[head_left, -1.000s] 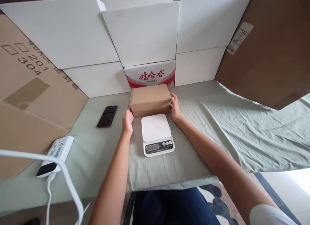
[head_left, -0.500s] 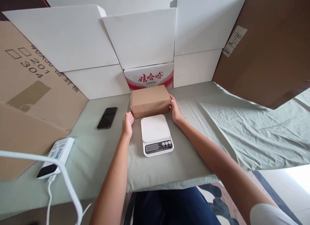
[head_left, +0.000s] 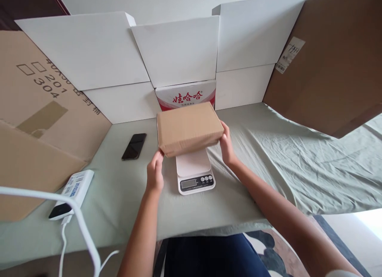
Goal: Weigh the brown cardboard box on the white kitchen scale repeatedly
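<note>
A closed brown cardboard box (head_left: 189,128) is held up between both my hands, over the back part of the white kitchen scale (head_left: 193,167). My left hand (head_left: 155,169) grips its lower left corner, fingers partly hidden under it. At the right end, my right hand (head_left: 227,145) is closed on the box's edge. The box hides the rear of the scale's platform. In front, the scale's small display and round buttons show; I cannot read any figure on the display.
A black phone (head_left: 134,146) lies to the left on the green cloth (head_left: 119,205). A white power bank (head_left: 71,194) with a cable sits farther left. White boxes (head_left: 182,50) line the back, with large brown cartons (head_left: 325,62) at the sides.
Both hands have lifted the cardboard box off the cloth and brought it nearer, so it now overhangs the scale's platform. The left hand has closed on the box's corner.
</note>
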### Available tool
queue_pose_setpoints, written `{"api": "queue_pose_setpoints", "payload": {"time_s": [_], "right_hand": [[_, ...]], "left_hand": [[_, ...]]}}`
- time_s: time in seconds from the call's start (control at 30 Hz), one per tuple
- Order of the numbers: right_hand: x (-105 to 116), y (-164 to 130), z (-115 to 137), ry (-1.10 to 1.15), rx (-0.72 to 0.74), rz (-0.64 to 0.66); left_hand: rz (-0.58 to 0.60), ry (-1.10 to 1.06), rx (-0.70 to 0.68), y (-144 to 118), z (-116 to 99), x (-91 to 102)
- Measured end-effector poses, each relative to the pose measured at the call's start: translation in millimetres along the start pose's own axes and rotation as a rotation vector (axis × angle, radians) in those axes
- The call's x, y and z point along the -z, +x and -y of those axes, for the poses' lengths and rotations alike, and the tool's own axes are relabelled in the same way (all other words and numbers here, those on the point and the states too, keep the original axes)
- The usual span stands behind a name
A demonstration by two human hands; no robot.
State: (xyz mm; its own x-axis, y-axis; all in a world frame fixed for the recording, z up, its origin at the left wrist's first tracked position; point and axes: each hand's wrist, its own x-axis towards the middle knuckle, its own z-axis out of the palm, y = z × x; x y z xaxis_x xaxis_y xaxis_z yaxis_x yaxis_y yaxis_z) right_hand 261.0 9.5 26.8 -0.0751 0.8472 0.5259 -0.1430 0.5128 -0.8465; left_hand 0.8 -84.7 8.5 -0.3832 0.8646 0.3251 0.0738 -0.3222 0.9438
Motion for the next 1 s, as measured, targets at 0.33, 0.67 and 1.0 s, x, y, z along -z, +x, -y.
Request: {"api": "queue_pose_setpoints", "payload": {"time_s": [0.33, 0.67, 1.0], "right_hand": [[10, -50, 16, -0.053, -0.074, 0.032], [5, -43, 19, 0.003, -0.093, 0.015], [-18, 39, -35, 0.041, -0.035, -0.008]], "left_hand": [[-0.091, 0.011, 0.014, -50, -3, 7.2], [-0.098, -0.02, 0.045, -44, -3, 3.9], [-0.174, -0.137, 0.113, 77, 36, -33.2]]}}
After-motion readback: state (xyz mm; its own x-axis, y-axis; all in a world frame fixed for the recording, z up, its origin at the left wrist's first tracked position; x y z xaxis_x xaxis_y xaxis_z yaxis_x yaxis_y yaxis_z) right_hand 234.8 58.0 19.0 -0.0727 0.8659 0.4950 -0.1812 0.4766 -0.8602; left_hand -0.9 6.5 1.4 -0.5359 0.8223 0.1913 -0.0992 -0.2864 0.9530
